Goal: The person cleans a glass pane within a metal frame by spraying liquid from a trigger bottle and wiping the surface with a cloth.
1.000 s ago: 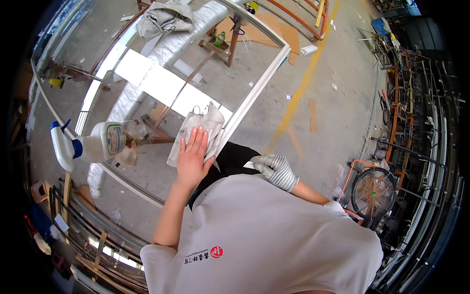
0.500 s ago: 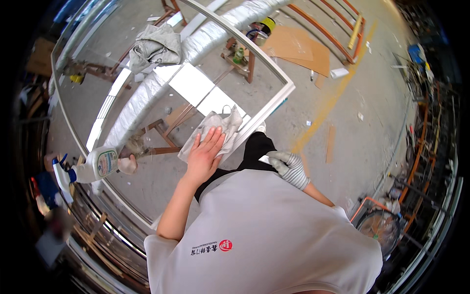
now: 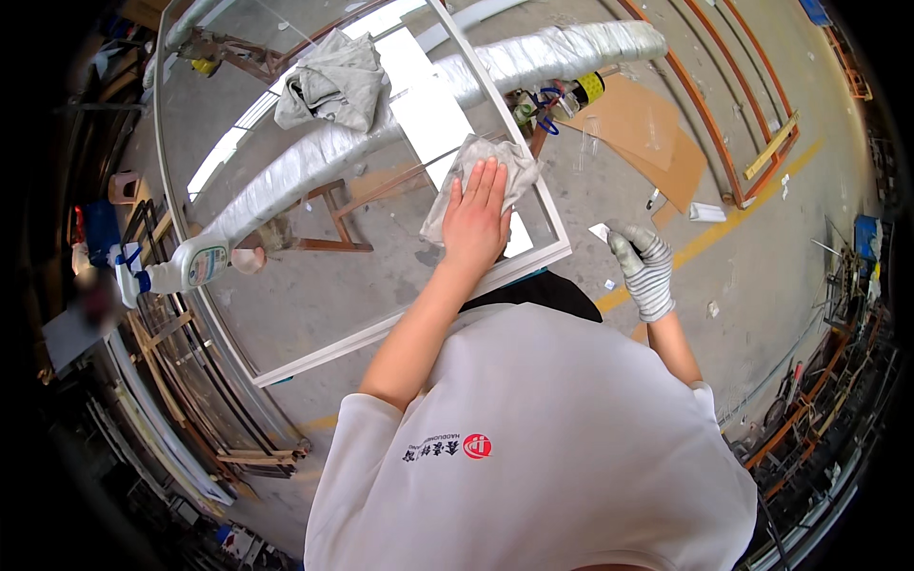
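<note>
Bare and flat, my left hand (image 3: 476, 219) presses a light grey cloth (image 3: 522, 171) onto a glass pane with a pale frame (image 3: 528, 257), close to the pane's near right corner. Its fingers are stretched out over the cloth. To the right, off the pane, my right hand (image 3: 647, 271) wears a grey-and-white striped glove and pinches a small flat whitish piece (image 3: 599, 231); its exact kind is unclear. A white spray bottle (image 3: 202, 264) with a blue-and-white trigger head is at the pane's left edge. Farther back on the glass lies a crumpled grey garment or cloth (image 3: 335, 86).
Below the glass, a long silver foil-wrapped bundle (image 3: 590, 44) and brown trestles (image 3: 333, 244) show. Cardboard sheets (image 3: 647, 133) lie on the floor to the right, beside an orange-brown metal frame (image 3: 709, 95). Long bars and profiles (image 3: 171, 400) are racked at left; cluttered shelving lines the right.
My left hand and the cloth have slid forward along the pane toward its right edge. My right hand has moved out to the right, away from my body. The view has shifted too.
</note>
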Demonstrator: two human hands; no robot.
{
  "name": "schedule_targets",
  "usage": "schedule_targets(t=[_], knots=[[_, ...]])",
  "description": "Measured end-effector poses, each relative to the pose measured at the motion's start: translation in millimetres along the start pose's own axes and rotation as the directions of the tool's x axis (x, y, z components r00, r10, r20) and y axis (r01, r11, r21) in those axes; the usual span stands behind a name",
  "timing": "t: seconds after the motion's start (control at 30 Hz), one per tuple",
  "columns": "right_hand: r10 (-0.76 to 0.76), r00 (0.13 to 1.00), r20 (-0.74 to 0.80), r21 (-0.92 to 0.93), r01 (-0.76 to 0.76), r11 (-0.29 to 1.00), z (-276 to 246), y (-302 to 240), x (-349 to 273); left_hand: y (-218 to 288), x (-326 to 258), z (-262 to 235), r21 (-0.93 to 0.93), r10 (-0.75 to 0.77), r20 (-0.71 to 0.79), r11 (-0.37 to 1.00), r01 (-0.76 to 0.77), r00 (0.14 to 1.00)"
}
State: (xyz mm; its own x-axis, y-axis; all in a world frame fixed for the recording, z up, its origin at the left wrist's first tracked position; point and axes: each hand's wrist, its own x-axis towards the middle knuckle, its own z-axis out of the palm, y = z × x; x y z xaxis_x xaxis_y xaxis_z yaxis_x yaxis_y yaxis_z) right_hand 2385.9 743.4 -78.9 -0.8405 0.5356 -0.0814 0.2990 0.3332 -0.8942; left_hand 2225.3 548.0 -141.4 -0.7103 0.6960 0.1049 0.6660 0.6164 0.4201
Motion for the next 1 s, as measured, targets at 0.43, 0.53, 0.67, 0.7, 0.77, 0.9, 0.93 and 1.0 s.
schedule_targets(t=[0.43, 0.53, 0.67, 0.7, 0.77, 0.9, 0.93, 1.0], knots=[[0.069, 0.939, 0.337, -0.005, -0.071, 0.997, 12, 14, 109, 25, 2, 8, 0.017, -0.180, 0.002, 0.983, 0.180, 0.984], [-0.001, 0.902, 0.431, 0.046, -0.020, 0.999, 18, 26, 156, 35, 28, 13, -0.059, -0.323, 0.005, 0.945, 0.322, 0.946], [-0.025, 0.800, 0.599, 0.021, 0.015, 1.000, 15, 34, 218, 64, 26, 12, -0.066, -0.511, -0.011, 0.858, 0.510, 0.859], [-0.027, 0.775, 0.631, 0.020, 0.018, 1.000, 14, 39, 229, 78, 18, 19, -0.083, -0.568, 0.004, 0.820, 0.566, 0.823], [-0.040, 0.733, 0.679, 0.022, 0.034, 0.999, 16, 39, 243, 97, 10, 24, -0.106, -0.659, 0.006, 0.748, 0.656, 0.752], [-0.109, 0.651, 0.751, 0.060, 0.097, 0.993, 15, 21, 258, 95, 23, 34, -0.039, -0.707, -0.124, 0.705, 0.708, 0.696], [-0.146, 0.629, 0.763, 0.088, 0.123, 0.989, 15, 18, 260, 87, 30, 35, -0.046, -0.716, -0.161, 0.693, 0.719, 0.680], [-0.126, 0.620, 0.775, 0.082, 0.099, 0.992, 12, 19, 260, 68, 48, 26, -0.065, -0.730, -0.227, 0.672, 0.737, 0.645]])
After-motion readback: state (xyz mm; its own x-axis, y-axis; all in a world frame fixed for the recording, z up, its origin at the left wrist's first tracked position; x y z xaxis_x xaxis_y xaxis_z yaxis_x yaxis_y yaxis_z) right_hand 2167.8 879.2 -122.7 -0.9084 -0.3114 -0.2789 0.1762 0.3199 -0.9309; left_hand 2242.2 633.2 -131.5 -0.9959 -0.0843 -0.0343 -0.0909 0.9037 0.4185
